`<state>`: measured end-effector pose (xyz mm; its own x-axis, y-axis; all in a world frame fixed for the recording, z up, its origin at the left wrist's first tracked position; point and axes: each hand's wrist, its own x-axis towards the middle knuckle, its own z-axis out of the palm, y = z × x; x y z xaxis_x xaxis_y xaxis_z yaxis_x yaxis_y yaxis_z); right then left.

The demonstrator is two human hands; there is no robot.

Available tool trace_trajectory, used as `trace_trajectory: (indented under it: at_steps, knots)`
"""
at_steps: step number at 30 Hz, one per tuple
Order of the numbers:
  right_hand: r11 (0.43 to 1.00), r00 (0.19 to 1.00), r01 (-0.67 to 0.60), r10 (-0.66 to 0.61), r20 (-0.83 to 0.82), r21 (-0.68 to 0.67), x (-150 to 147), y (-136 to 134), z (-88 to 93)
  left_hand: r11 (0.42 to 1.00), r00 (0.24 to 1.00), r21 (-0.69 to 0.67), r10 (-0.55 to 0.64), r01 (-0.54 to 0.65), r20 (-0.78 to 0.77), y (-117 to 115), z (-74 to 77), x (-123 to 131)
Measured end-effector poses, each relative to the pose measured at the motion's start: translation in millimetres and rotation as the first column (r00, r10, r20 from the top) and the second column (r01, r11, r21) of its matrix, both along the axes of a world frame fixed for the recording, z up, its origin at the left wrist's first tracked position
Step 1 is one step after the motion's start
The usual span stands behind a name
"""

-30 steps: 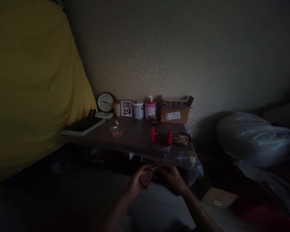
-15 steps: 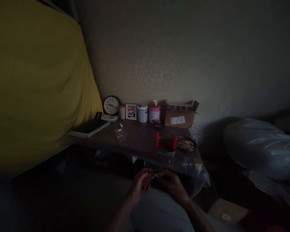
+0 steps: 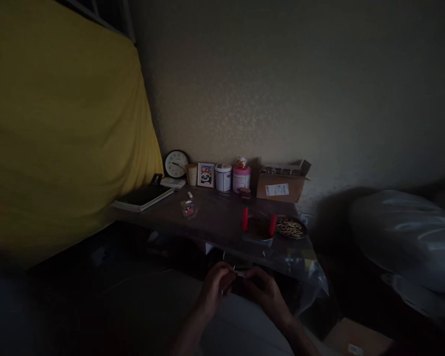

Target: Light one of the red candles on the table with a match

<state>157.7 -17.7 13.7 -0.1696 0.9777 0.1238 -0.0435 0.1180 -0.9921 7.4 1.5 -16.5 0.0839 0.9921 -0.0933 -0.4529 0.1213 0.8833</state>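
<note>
My left hand (image 3: 214,288) is closed around a small reddish-brown matchbox (image 3: 227,280), held tilted in front of the table's near edge. Fingers of my right hand (image 3: 264,290) are pinched together just right of the box. Between the two hands shows a small pale piece (image 3: 240,274), too dark and small to make out. Beyond them on the table, a round dish of matchsticks (image 3: 289,226) stands beside a dark reddish-brown dish (image 3: 260,228) with a red candle (image 3: 245,218) and another red candle (image 3: 273,225) at its sides.
The plastic-covered table (image 3: 218,212) carries a small clear packet (image 3: 188,209), a book (image 3: 143,198), a clock (image 3: 177,163), a panda picture (image 3: 206,175), tins and a cardboard box (image 3: 280,187). A yellow cloth (image 3: 66,128) hangs left. A pale bag (image 3: 404,237) lies right.
The view has shifted slightly, so the table things appear a little lower and further right. My hands stay together at the matchbox, and the pale piece between them shows at a different angle.
</note>
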Motion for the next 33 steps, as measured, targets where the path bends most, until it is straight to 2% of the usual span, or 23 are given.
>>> trace_trajectory:
  at_steps: [4,10,17,22,28,33]
  knots:
    - [0.999,1.0,0.007,-0.007,0.013,0.044,-2,-1,-1.8,1.0,1.0,0.005,0.001,-0.001,0.002,0,2.6,1]
    - [0.985,0.973,0.076,-0.108,0.204,0.157,-2,-3,-3.5,1.0,1.0,0.006,0.003,-0.003,-0.002,2,2.2,3]
    - [0.924,0.919,-0.023,-0.131,0.372,0.382,-17,-14,-6.5,0.999,0.998,0.04,0.017,-0.015,-0.052,5,-1.3,4]
    - [0.877,0.866,-0.083,-0.171,0.469,0.473,-24,-18,-10.6,0.996,0.991,0.085,0.038,-0.027,-0.127,7,-3.7,5]
    - [0.872,0.846,-0.08,-0.197,0.496,0.482,-20,-13,-16.2,0.992,0.98,0.126,0.038,-0.013,-0.196,5,-3.7,5]
    - [0.897,0.856,0.025,-0.248,0.453,0.442,-9,-7,-11.4,0.985,0.963,0.17,0.021,0.026,-0.27,2,1.9,3]
